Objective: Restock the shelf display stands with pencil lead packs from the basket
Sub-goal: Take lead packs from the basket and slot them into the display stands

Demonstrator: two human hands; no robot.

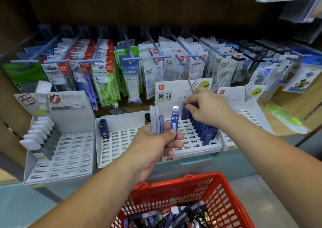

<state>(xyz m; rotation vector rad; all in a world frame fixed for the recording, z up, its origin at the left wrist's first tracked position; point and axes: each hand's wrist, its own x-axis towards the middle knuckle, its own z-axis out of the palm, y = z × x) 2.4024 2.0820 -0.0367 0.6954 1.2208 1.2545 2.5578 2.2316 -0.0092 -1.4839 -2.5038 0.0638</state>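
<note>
**Both grips busy at the lead stand**

The right grip (207, 110) is closed narrow, its fingertips pinching the top of a dark blue plastic pencil lead pack (184, 113). This pack stands upright at the back of a row of dark blue HB packs (204, 131). The row runs along the right side of a white slotted display stand (191, 155) that has a printed header card.

Just in front of that stand, the left grip (156, 144) is curled round a fan of slim plastic pencil lead packs (157, 121), all held upright. Pale lilac ones sit to the left, and a bright blue pack marked 03 (174, 121) is pressed under the thumb.

To the left is a second white slotted stand (108, 163) with a single dark pack marked 03 (104, 129) in its back left corner. Further left, a third pale grey stand (57, 177) holds a line of white-capped packs (39, 133) down its left side.

Behind the stands, packets of correction tape (156, 70) hang on pegs. At the bottom edge, a red plastic mesh basket (226, 198) holds a loose heap of dark and blue lead packs (174, 218).
</note>
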